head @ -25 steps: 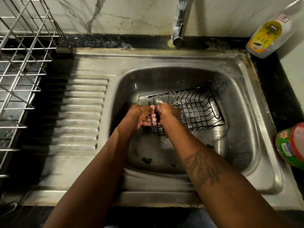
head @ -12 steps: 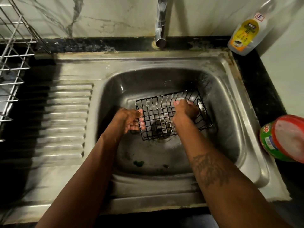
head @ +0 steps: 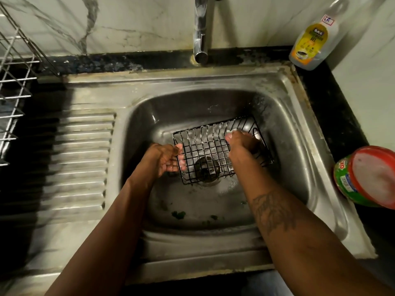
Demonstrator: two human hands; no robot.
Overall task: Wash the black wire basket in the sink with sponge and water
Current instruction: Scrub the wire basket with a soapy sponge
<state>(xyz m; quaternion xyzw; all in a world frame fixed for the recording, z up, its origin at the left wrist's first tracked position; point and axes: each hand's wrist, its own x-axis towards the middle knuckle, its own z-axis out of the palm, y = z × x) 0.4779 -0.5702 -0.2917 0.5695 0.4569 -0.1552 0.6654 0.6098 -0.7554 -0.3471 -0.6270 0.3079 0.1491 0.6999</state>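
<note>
Steel sink [head: 213,82]: black wire basket [head: 203,150] sat over drain [head: 210,183], left rim gripped by left hand [head: 164,158]. Soapy sponge [head: 232,131] clamped in right hand [head: 241,146], far wall being scrubbed. No flow seen at tap [head: 201,39]; rinse judged next.

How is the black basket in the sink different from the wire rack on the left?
The black wire basket is dark; the dish rack is silvery. The basket lies sudsy in the sink, held by the left hand; the rack stands beside the sink, untouched. Both are wire grids.
</note>
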